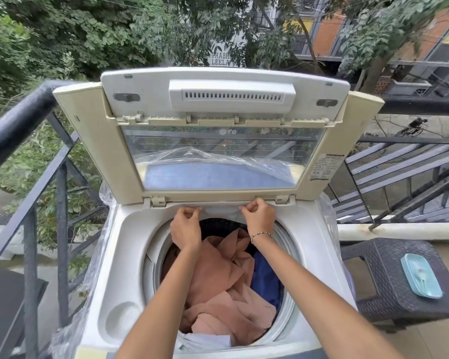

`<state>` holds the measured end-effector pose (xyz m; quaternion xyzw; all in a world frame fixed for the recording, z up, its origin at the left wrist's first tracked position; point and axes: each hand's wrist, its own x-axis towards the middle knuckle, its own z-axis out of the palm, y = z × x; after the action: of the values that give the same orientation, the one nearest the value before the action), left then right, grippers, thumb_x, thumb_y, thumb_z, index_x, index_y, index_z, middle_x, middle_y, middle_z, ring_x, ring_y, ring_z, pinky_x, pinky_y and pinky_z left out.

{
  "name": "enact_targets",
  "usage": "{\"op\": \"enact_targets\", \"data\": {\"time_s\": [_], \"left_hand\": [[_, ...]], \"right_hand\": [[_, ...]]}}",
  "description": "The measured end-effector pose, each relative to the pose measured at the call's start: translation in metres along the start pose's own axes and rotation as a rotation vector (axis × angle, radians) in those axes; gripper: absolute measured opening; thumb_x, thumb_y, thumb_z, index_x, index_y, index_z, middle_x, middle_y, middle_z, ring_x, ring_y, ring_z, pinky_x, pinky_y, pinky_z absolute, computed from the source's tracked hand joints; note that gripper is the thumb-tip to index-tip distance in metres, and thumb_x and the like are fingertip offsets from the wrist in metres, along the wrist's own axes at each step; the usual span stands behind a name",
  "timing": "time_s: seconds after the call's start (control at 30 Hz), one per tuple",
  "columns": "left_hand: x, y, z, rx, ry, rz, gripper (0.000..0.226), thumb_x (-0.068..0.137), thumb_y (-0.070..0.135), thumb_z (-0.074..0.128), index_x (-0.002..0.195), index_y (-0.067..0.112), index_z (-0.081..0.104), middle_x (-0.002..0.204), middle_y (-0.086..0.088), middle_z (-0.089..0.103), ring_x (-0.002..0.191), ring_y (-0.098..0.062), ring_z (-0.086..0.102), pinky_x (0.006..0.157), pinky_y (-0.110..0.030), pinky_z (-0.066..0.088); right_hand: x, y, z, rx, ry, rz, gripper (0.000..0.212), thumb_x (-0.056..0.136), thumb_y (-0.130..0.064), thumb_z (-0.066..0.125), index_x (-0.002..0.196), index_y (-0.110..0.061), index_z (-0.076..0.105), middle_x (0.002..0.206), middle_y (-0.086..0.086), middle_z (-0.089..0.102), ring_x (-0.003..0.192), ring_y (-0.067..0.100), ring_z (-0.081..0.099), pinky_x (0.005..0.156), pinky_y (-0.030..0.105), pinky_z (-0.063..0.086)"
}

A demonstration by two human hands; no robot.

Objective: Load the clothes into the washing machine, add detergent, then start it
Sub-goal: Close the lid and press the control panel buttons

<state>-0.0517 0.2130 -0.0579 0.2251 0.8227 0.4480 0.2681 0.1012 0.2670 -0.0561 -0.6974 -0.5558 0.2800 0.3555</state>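
Note:
A white top-loading washing machine [130, 244] stands in front of me with its folding lid [218, 141] raised. Peach clothes [218, 286] and a dark blue garment [265, 278] fill the drum, and a pale cloth [208, 342] lies at its near edge. My left hand [186, 225] and my right hand [259, 216] reach over the drum to the back rim. Each one pinches the front edge of a white drawer-like panel [221, 209] just below the lid hinge.
A black metal railing [31, 161] runs along the left and behind the machine, with trees beyond. At the right stands a dark wicker stool [389, 281] carrying a light blue lidded box [421, 275]. Clear plastic wrap [99, 270] hangs on the machine's sides.

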Motion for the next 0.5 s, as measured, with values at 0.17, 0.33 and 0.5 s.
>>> {"op": "enact_targets", "data": {"time_s": [0.17, 0.33, 0.5], "left_hand": [[-0.001, -0.002, -0.002, 0.032, -0.036, -0.018, 0.025, 0.083, 0.049, 0.064, 0.077, 0.025, 0.061, 0.079, 0.007, 0.063, 0.079, -0.017, 0.055, 0.068, -0.029, 0.037], [-0.007, 0.002, -0.009, 0.033, -0.104, 0.059, 0.029, 0.086, 0.048, 0.061, 0.082, 0.019, 0.064, 0.087, 0.004, 0.068, 0.086, -0.020, 0.062, 0.069, -0.030, 0.040], [-0.021, 0.027, -0.025, 0.037, -0.097, 0.292, 0.040, 0.096, 0.047, 0.045, 0.081, 0.015, 0.064, 0.080, 0.000, 0.069, 0.078, -0.021, 0.063, 0.069, -0.036, 0.045]], "right_hand": [[0.002, -0.002, -0.003, -0.048, -0.020, 0.012, 0.025, 0.071, -0.021, 0.078, 0.065, -0.010, 0.057, 0.063, 0.004, 0.064, 0.059, 0.015, 0.054, 0.059, 0.024, 0.042], [-0.003, -0.014, -0.012, -0.123, -0.090, 0.043, 0.026, 0.075, -0.027, 0.073, 0.066, -0.015, 0.052, 0.065, -0.003, 0.059, 0.062, 0.014, 0.053, 0.060, 0.022, 0.037], [-0.013, -0.027, -0.031, -0.175, -0.083, -0.043, 0.043, 0.091, -0.038, 0.050, 0.058, -0.011, 0.048, 0.056, 0.004, 0.057, 0.056, 0.023, 0.051, 0.055, 0.030, 0.040]]}}
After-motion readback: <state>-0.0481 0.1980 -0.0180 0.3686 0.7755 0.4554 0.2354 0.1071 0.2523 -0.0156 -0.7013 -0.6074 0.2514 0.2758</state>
